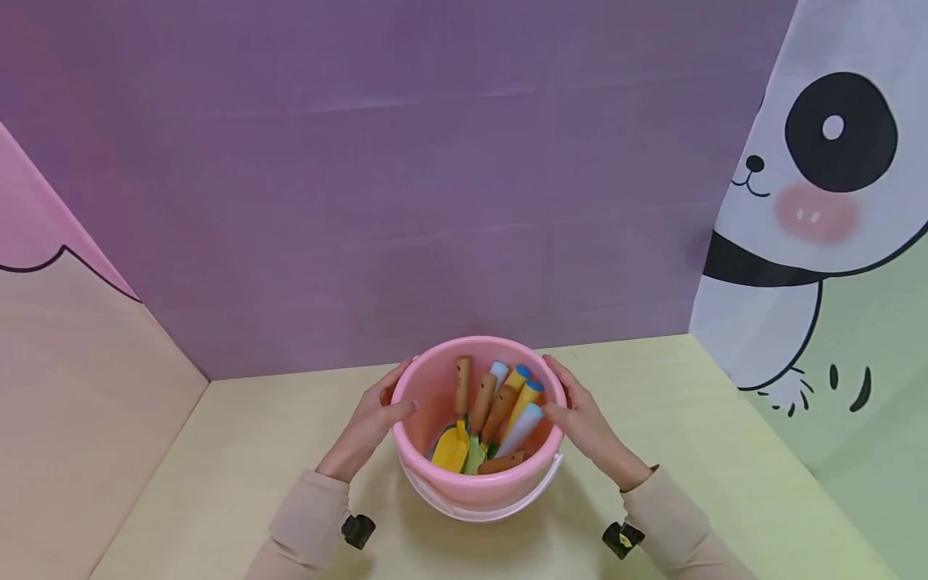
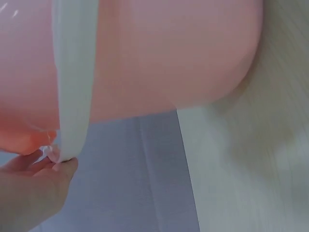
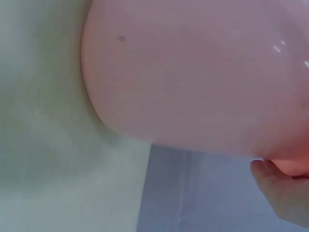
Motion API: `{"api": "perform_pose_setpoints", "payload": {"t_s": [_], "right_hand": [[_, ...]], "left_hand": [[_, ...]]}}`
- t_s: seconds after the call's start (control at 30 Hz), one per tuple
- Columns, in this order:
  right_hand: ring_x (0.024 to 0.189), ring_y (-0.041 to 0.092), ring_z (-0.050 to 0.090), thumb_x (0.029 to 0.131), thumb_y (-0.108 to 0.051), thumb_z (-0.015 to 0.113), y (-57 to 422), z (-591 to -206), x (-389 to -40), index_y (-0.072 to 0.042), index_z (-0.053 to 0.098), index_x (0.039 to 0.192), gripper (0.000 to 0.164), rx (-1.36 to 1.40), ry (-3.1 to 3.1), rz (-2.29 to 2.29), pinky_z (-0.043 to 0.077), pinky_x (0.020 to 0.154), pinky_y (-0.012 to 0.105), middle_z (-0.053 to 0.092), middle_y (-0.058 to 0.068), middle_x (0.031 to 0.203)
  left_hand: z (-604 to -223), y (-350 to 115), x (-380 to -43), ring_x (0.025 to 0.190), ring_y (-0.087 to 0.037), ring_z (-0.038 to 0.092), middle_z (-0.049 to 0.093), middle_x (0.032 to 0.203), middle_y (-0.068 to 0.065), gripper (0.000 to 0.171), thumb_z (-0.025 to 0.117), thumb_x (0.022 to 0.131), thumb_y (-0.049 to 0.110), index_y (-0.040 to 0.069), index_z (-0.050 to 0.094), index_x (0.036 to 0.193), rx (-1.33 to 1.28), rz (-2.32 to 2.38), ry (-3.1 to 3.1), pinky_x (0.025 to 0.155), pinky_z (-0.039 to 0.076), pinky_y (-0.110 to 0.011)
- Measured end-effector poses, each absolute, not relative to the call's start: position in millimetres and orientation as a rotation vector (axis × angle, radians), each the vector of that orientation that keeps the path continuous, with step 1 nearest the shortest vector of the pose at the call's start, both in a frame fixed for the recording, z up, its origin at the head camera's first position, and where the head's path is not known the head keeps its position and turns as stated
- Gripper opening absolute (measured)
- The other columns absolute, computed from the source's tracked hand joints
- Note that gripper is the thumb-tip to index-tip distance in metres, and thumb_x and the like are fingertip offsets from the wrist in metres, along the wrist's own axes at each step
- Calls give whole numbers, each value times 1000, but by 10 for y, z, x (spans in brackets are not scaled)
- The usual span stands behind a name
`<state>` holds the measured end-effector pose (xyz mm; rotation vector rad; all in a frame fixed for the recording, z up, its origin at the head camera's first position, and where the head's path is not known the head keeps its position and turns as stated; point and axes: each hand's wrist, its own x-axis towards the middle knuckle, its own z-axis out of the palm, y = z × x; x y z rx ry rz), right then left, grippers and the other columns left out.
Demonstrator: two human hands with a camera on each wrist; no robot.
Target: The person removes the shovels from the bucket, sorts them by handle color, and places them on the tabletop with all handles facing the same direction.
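Note:
A pink bucket (image 1: 482, 493) stands on the table between both hands, its mouth facing up. My left hand (image 1: 373, 419) grips the left of the rim, thumb over the edge; in the left wrist view its fingers are at the end of the pale handle (image 2: 76, 72). On the opposite side my right hand (image 1: 586, 423) holds the rim, thumb on top. Inside lie several small tools: a yellow shovel (image 1: 451, 448) with a wooden handle, more wooden handles (image 1: 500, 412), yellow handles with blue ends (image 1: 524, 403) and white ones with light blue ends (image 1: 518, 431). Their lower ends are partly hidden.
The pale wooden tabletop (image 1: 254, 467) meets a purple backdrop (image 1: 435, 201) just behind the bucket. A panel with a panda picture (image 1: 834, 217) borders the right side, a pink and beige panel (image 1: 65, 387) the left. The bucket's handle (image 1: 500, 515) hangs down in front.

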<state>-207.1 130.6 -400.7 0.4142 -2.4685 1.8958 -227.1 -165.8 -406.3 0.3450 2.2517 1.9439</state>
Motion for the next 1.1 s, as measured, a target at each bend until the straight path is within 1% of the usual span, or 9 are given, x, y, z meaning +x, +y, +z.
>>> {"api": "perform_pose_setpoints", "payload": {"t_s": [0.07, 0.13, 0.27, 0.37, 0.53, 0.63, 0.77, 0.87, 1.1], "right_hand": [[122, 38, 44, 83, -4, 51, 1351, -3985, -2104, -2, 26, 143, 65, 445, -2518, 1833, 47, 90, 37, 35, 21, 142], [120, 39, 46, 84, -6, 52, 1390, -3953, -2144, 0, 29, 141, 62, 474, -2561, 1766, 48, 90, 39, 39, 22, 139], [124, 39, 43, 86, -6, 53, 1438, -3847, -2226, 4, 39, 135, 52, 529, -2617, 1529, 40, 97, 48, 44, 21, 136], [123, 37, 44, 87, -6, 56, 1426, -3715, -2293, 4, 47, 130, 45, 579, -2606, 1351, 36, 100, 50, 50, 20, 131], [116, 35, 52, 87, -7, 57, 1319, -3475, -2433, 2, 52, 126, 41, 747, -2611, 1295, 42, 96, 47, 56, 18, 124], [116, 34, 53, 88, -10, 55, 1213, -3401, -2537, -1, 51, 127, 40, 846, -2703, 1309, 43, 95, 45, 57, 16, 125], [116, 30, 53, 89, -11, 54, 1041, -3438, -2695, -3, 52, 127, 39, 940, -2823, 1278, 43, 96, 42, 58, 13, 123], [115, 28, 54, 88, -11, 56, 915, -3507, -2795, -4, 53, 126, 39, 961, -2876, 1260, 44, 95, 41, 58, 11, 123], [110, 25, 57, 87, -11, 59, 712, -3589, -2887, -5, 56, 125, 39, 1020, -2925, 1151, 47, 92, 36, 61, 9, 120]], "left_hand": [[-4064, -1640, -2265, 130, -30, 35, 27, 149, -9, 65, 50, 85, 6, 13, 27, 145, 330, 1962, 2255, 100, 40, -37], [-4073, -1629, -2259, 129, -29, 37, 28, 149, -9, 65, 49, 85, 4, 13, 27, 145, 313, 1979, 2257, 97, 43, -34], [-4089, -1609, -2251, 125, -30, 40, 30, 147, -11, 64, 47, 84, 2, 10, 28, 144, 299, 2024, 2263, 92, 46, -29], [-4087, -1602, -2251, 124, -30, 41, 32, 147, -11, 64, 47, 83, 2, 10, 28, 144, 292, 2037, 2272, 91, 47, -29], [-4083, -1601, -2251, 125, -30, 41, 32, 147, -10, 64, 47, 83, 2, 11, 29, 144, 271, 2024, 2291, 92, 46, -33], [-4091, -1596, -2251, 124, -30, 42, 32, 147, -10, 64, 46, 83, 1, 11, 30, 144, 266, 2030, 2288, 93, 46, -33], [-4108, -1588, -2238, 124, -30, 42, 32, 147, -9, 63, 46, 83, 1, 12, 31, 144, 267, 2036, 2281, 93, 46, -33], [-4117, -1588, -2228, 126, -30, 41, 32, 147, -9, 63, 46, 84, 1, 12, 31, 144, 279, 2034, 2281, 93, 46, -33], [-4096, -1598, -2228, 125, -31, 41, 33, 147, -10, 63, 47, 83, 2, 12, 31, 143, 294, 2026, 2305, 93, 46, -31]]}}
